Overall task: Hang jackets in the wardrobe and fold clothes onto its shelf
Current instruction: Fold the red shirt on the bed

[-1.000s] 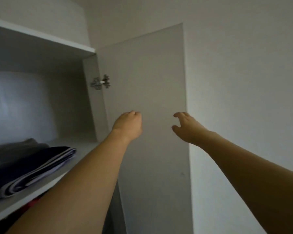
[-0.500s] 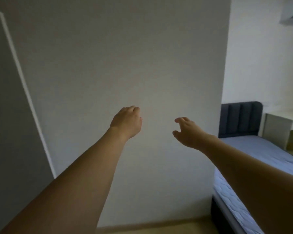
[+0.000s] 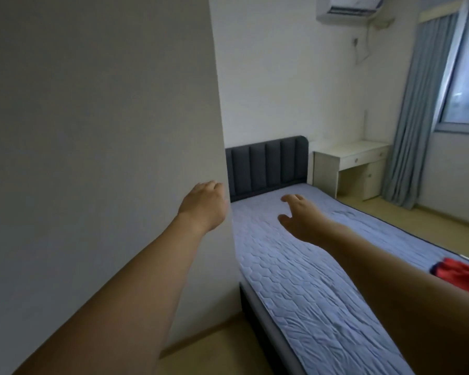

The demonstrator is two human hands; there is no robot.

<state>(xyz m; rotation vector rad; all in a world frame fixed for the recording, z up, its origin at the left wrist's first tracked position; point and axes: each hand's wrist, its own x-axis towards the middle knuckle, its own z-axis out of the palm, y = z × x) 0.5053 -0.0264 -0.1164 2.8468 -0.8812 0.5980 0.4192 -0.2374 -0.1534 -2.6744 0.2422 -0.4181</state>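
Observation:
Both my arms reach forward with nothing in them. My left hand hangs in front of a plain grey wall, its fingers loosely curled. My right hand is over the head end of the bed, fingers relaxed and spread. A red garment lies on the mattress at the right edge, partly hidden by my right forearm. The wardrobe is out of view.
A grey wall fills the left half. The bed has a dark padded headboard. A pale desk stands beyond it, with a blue-grey curtain, a window and an air conditioner above. Wooden floor shows below.
The view has swung right, away from the wardrobe shelf and door, past the wall, to the bed. Both hands stay held out in front, empty.

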